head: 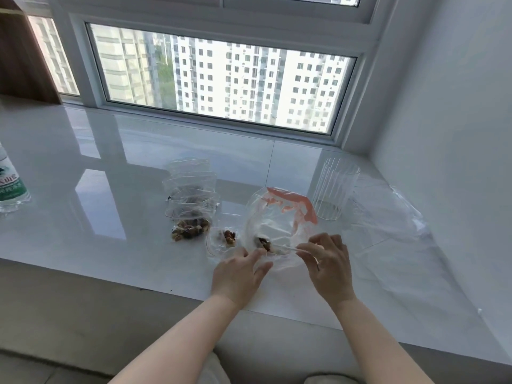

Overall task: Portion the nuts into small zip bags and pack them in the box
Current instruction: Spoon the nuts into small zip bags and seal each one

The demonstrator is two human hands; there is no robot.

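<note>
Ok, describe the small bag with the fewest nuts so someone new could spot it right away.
Start at the white sill under the window and find the large clear bag with the orange strip that the hands are working on. Just left of it lies the small zip bag, flat and alone, holding a few nuts, unlike the fuller stacked bags farther left.
</note>
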